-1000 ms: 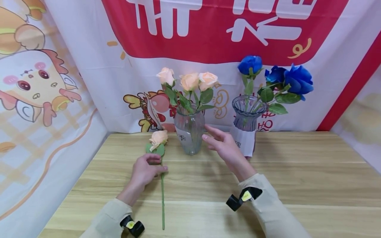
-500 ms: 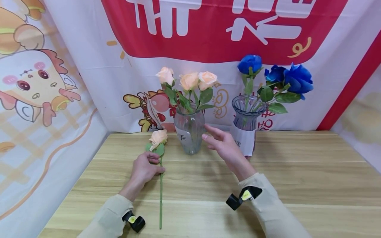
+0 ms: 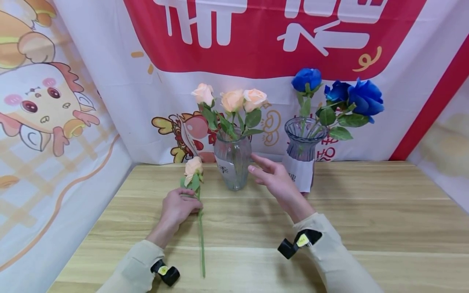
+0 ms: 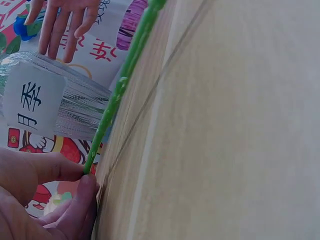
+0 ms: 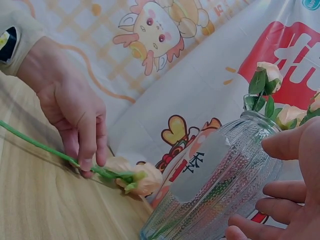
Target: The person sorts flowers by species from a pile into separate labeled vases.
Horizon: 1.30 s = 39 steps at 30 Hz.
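A loose peach rose (image 3: 193,166) lies on the wooden table (image 3: 366,211), its long green stem (image 3: 201,244) pointing toward me. My left hand (image 3: 188,202) pinches the stem just below the leaves; the left wrist view shows thumb and finger closed on the stem (image 4: 120,90). A clear ribbed vase (image 3: 233,162) holding three peach roses (image 3: 231,99) stands just right of the bloom. Beside the vase's right wall hovers my right hand (image 3: 261,171), fingers straight and holding nothing. In the right wrist view the left hand (image 5: 75,115) holds the rose (image 5: 140,180) down next to the vase (image 5: 215,185).
A purple-tinted vase (image 3: 302,140) with blue roses (image 3: 364,97) stands right of the clear one, behind my right hand. Printed banners form a back wall (image 3: 256,36) and a left wall (image 3: 47,122). Bare table spreads to the right and front.
The left hand has tightened on the stem and shifted the rose: the bloom moved slightly back and up, and the stem's near end swung a little right. The right hand stayed put.
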Motion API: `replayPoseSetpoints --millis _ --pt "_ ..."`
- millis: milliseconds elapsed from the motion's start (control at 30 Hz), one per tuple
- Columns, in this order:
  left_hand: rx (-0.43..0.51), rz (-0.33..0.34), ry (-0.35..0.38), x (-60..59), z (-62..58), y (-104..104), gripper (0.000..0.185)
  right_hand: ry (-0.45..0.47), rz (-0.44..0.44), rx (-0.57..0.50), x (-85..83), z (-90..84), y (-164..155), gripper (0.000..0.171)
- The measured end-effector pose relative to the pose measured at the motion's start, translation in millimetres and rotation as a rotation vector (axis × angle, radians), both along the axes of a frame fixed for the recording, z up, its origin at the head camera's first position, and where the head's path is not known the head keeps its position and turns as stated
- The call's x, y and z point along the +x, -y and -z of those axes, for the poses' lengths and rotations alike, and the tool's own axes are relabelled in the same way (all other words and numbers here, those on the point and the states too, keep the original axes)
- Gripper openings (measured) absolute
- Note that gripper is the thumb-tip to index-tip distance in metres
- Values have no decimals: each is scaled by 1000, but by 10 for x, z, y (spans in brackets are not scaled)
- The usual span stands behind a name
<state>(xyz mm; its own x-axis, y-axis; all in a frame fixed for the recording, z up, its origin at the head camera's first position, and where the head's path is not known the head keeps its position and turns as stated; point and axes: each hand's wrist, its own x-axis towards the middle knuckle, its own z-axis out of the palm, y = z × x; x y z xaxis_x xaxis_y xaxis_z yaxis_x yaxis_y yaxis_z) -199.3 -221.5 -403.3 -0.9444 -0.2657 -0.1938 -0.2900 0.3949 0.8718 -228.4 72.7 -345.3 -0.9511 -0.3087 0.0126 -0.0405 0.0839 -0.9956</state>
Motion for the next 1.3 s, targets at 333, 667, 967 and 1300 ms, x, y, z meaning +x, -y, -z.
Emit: replayPoseSetpoints --millis 333,667,967,1300 --pt "310 -77 -68 -80 -87 -76 39 -3 5 4 -3 -5 8 60" --pt "659 -150 -150 -151 -238 -90 50 -6 -1 -4 -1 3 18 60" --pt "782 -248 -266 -221 -436 -179 35 -5 7 -2 -9 -2 18 60" --pt "863 -294 -380 -261 -671 -281 21 -5 6 3 -10 11 -2 60"
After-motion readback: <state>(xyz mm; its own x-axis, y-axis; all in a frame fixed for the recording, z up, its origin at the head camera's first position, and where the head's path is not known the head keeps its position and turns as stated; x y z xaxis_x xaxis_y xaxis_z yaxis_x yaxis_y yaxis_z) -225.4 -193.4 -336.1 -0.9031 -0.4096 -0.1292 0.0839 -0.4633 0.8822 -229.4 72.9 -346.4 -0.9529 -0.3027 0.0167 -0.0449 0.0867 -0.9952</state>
